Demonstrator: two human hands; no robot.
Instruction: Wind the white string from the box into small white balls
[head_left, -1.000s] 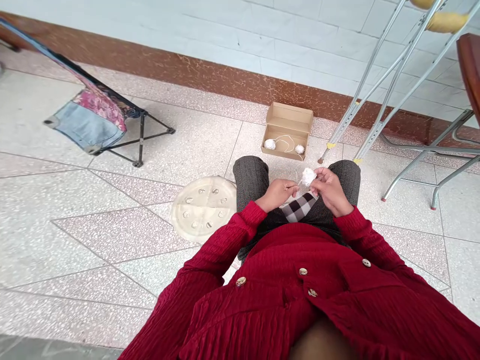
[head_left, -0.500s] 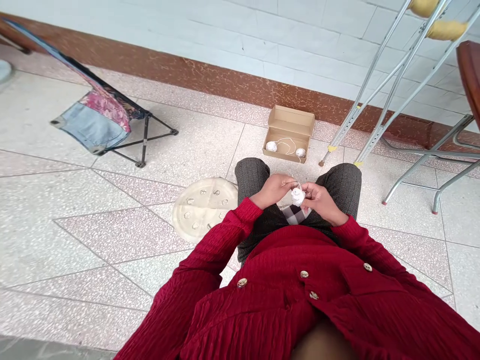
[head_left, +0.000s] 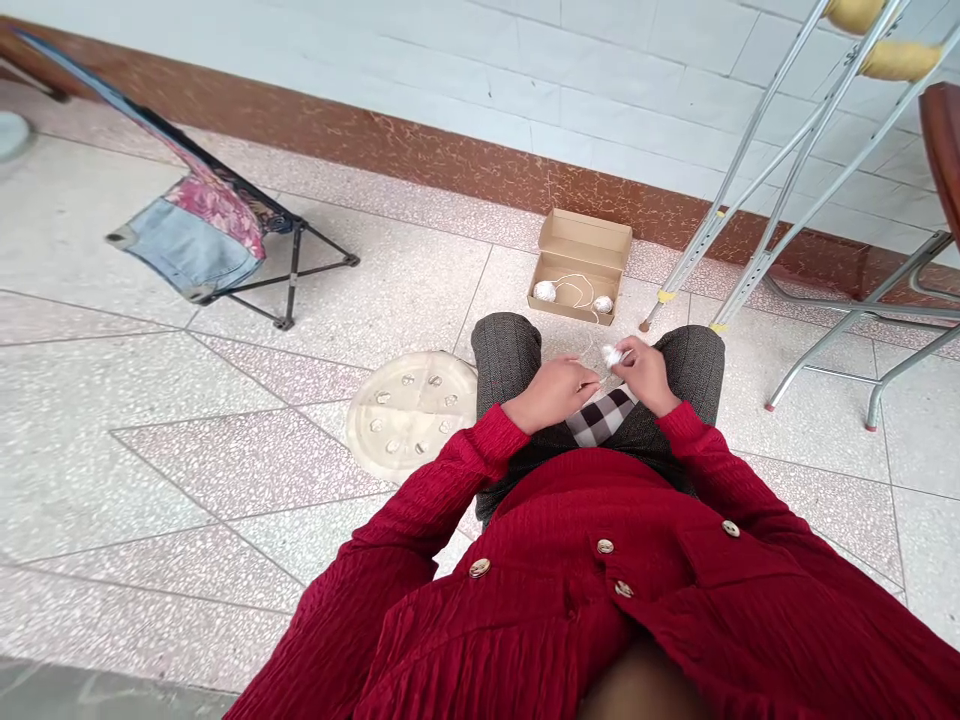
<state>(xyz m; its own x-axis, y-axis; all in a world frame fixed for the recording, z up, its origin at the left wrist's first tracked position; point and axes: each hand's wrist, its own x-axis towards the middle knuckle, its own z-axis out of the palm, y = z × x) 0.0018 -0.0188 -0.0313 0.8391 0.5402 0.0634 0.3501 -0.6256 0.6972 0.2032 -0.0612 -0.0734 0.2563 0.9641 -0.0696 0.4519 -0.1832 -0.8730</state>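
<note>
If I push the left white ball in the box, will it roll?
The ball might roll, since it looks round, though the box's walls would probably stop it. It seems to be wound yarn, so it's probably light and a bit squashy. The loose strand beside it might tangle.

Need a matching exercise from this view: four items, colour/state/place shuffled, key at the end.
Items:
1. Folding chair
2. White yarn piece
3. Crutches
4. Cardboard box

Descriptions:
A. Held in the right hand
B. Lid up, two white balls inside
C. Blue-and-pink seat on a dark frame
D. Silver metal with yellow padding

Pairs: 1-C, 2-A, 3-D, 4-B
</note>
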